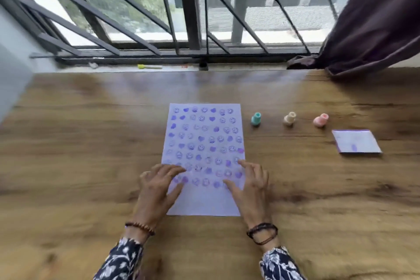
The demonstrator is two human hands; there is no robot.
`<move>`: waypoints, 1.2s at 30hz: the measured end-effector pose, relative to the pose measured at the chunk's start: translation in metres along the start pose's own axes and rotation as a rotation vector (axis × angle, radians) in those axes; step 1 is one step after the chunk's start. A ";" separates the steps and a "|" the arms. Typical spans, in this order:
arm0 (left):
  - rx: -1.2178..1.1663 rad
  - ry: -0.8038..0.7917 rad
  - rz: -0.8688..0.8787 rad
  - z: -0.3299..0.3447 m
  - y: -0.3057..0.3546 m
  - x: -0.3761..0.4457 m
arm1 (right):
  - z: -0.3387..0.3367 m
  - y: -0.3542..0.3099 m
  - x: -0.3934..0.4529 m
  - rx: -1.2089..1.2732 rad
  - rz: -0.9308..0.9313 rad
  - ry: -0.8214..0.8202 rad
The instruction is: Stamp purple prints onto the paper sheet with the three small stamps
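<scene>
While the left hand (159,185) and right hand (251,183) lie flat with fingers spread, holding nothing, on the paper sheet (203,143) covered in purple prints, the three stamps (289,118) stand on the counter (91,143) beside it.

Soft daylight comes in through the barred window (204,7) ahead and lays a pale sheen on the far strip of the worktop (91,143). Shadows are faint and diffuse. The whole frame is slightly blurred, and the purple prints on the paper sheet (204,202) look smeared. Wide-angle distortion bends the window bars and stretches the curtain (375,25) towards the edges.
</scene>
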State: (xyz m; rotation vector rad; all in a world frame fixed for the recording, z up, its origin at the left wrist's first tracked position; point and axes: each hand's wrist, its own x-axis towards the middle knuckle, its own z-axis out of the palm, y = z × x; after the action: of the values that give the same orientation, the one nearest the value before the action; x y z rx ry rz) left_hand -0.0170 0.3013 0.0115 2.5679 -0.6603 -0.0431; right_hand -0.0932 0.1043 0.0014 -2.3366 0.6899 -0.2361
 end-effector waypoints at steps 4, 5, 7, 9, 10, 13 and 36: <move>0.023 -0.139 -0.160 -0.019 -0.050 -0.024 | 0.005 0.009 -0.011 -0.175 -0.019 0.010; 0.021 -0.179 -0.167 -0.019 -0.057 -0.026 | 0.006 0.011 -0.011 -0.191 -0.025 -0.003; 0.025 -0.225 -0.161 -0.017 -0.063 -0.027 | 0.006 0.013 -0.008 -0.193 -0.022 -0.042; 0.007 -0.223 -0.146 -0.015 -0.065 -0.027 | 0.006 0.012 -0.004 -0.170 -0.005 -0.073; -0.009 -0.217 -0.138 -0.014 -0.066 -0.027 | 0.006 0.011 -0.003 -0.161 0.006 -0.085; -0.033 -0.215 -0.122 -0.012 -0.071 -0.027 | 0.007 0.011 -0.003 -0.161 0.033 -0.106; -0.124 -0.114 -0.124 -0.022 -0.059 -0.003 | -0.003 -0.034 -0.015 -0.134 -0.094 0.136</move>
State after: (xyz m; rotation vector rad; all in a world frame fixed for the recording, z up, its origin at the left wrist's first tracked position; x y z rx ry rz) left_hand 0.0101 0.3580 0.0037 2.4971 -0.5215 -0.2655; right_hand -0.0925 0.1321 0.0261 -2.5020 0.6800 -0.4060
